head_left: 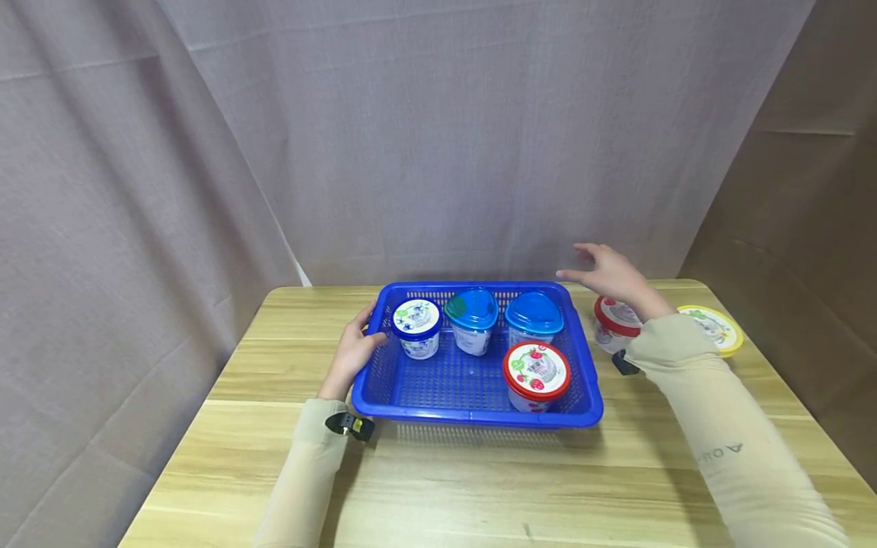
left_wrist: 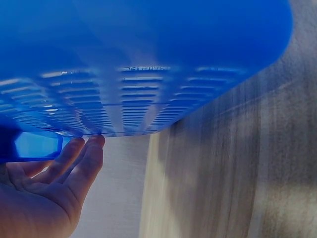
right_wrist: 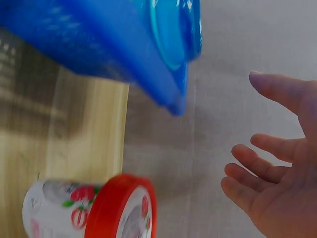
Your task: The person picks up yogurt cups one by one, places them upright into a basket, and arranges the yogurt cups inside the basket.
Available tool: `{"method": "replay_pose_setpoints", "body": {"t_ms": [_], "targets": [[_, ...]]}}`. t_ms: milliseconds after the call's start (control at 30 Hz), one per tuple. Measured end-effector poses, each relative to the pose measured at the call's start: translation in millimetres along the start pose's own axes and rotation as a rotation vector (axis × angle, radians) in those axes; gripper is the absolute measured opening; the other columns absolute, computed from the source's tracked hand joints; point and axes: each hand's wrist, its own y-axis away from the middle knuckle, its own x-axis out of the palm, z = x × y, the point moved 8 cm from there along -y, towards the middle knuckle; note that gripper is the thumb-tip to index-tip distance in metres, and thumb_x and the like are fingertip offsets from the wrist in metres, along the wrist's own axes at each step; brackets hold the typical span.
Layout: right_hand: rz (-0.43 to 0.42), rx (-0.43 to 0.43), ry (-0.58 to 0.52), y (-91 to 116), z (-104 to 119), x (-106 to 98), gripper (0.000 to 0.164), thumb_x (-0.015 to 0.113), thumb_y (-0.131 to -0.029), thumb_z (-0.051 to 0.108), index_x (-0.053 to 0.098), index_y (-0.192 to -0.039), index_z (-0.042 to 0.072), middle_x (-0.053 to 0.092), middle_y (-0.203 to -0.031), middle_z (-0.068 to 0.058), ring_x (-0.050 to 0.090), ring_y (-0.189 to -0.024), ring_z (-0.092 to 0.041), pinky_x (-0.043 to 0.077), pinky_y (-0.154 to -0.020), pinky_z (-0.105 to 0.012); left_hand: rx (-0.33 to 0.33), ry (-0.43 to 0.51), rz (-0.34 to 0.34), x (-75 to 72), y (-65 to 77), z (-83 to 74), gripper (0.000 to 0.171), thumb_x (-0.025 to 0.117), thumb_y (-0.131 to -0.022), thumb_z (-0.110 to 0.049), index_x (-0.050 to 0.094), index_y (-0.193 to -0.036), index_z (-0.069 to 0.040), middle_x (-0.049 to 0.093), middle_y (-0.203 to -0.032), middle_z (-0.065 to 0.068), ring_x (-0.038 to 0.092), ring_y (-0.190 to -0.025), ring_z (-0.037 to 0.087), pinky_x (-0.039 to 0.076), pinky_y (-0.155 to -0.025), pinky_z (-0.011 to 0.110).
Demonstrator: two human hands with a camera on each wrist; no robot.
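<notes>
My left hand [head_left: 352, 353] grips the left side of a blue plastic basket [head_left: 473, 416], thumb over the rim and fingers along the outside. In the left wrist view its fingers [left_wrist: 81, 166] lie against the slotted wall. Inside the basket stand a tub with a dark blue rimmed lid [head_left: 416, 318], two containers with bright blue lids, one at the middle [head_left: 473, 310] and one at the right [head_left: 534, 313], and a red-lidded tub [head_left: 537, 371] in front. My right hand [head_left: 613, 275] hovers empty beyond the basket's right back corner, thumb and fingers spread apart.
Right of the basket, under my right hand and wrist, stands another red-lidded tub [head_left: 619, 318]. A yellow-lidded tub [head_left: 712, 329] is further right, partly behind my sleeve. The wooden table [head_left: 274, 396] ends at a grey cloth [head_left: 445, 152] at the back.
</notes>
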Motion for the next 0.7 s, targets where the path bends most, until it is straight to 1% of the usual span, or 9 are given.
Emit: {"method": "replay_pose_setpoints", "body": {"t_ms": [100, 267, 333, 433, 600, 700], "targets": [[-0.006, 0.015, 0.007, 4.2, -9.3, -6.2, 0.085, 0.066, -0.095, 0.040, 0.027, -0.154, -0.007, 0.034, -0.149, -0.037, 0.034, -0.135, -0.055, 0.035, -0.104, -0.069, 0.001, 0.004, 0.006, 1.8, 0.1, -0.5, 0.081, 0.061, -0.078, 0.005, 0.036, -0.155, -0.002, 0.049, -0.145, 0.027, 0.054, -0.125, 0.043, 0.048, -0.098, 0.049], [-0.022, 0.055, 0.001, 10.9, -24.9, -18.9, 0.091, 0.066, -0.094, 0.046, 0.023, -0.155, -0.007, 0.030, -0.150, -0.038, 0.032, -0.134, -0.057, 0.034, -0.103, -0.070, -0.009, 0.014, 0.020, 3.6, -0.6, 0.3, 0.082, 0.061, -0.079, 0.006, 0.034, -0.156, -0.002, 0.049, -0.145, 0.029, 0.053, -0.126, 0.043, 0.047, -0.098, 0.048], [-0.033, 0.071, -0.004, 12.9, -31.7, -23.6, 0.094, 0.066, -0.094, 0.048, 0.021, -0.155, -0.007, 0.028, -0.150, -0.039, 0.032, -0.134, -0.057, 0.034, -0.103, -0.070, -0.012, 0.016, 0.026, 3.9, 0.2, -2.5, 0.082, 0.061, -0.079, 0.007, 0.033, -0.156, -0.001, 0.048, -0.145, 0.030, 0.053, -0.126, 0.045, 0.047, -0.098, 0.049], [-0.047, 0.091, -0.010, 15.1, -41.8, -29.1, 0.096, 0.066, -0.093, 0.049, 0.020, -0.155, -0.008, 0.027, -0.149, -0.041, 0.031, -0.134, -0.058, 0.033, -0.103, -0.071, -0.012, 0.009, 0.038, 4.1, 5.6, -14.7, 0.081, 0.060, -0.079, 0.008, 0.032, -0.155, 0.003, 0.047, -0.145, 0.032, 0.053, -0.126, 0.046, 0.048, -0.098, 0.050], [-0.072, 0.106, -0.013, 21.1, -56.0, -34.0, 0.095, 0.066, -0.094, 0.047, 0.020, -0.154, -0.011, 0.026, -0.147, -0.042, 0.031, -0.132, -0.060, 0.033, -0.102, -0.072, -0.008, -0.006, 0.048, 3.1, 19.5, -38.1, 0.079, 0.059, -0.079, 0.009, 0.032, -0.153, 0.007, 0.048, -0.143, 0.034, 0.054, -0.125, 0.047, 0.049, -0.097, 0.049], [-0.073, 0.123, -0.030, 26.5, -63.9, -32.5, 0.097, 0.064, -0.094, 0.048, 0.017, -0.155, -0.011, 0.023, -0.148, -0.043, 0.028, -0.133, -0.061, 0.031, -0.102, -0.073, -0.005, -0.008, 0.045, 2.0, 23.0, -41.9, 0.078, 0.058, -0.080, 0.008, 0.032, -0.153, 0.007, 0.047, -0.143, 0.034, 0.053, -0.125, 0.047, 0.049, -0.097, 0.049]]}}
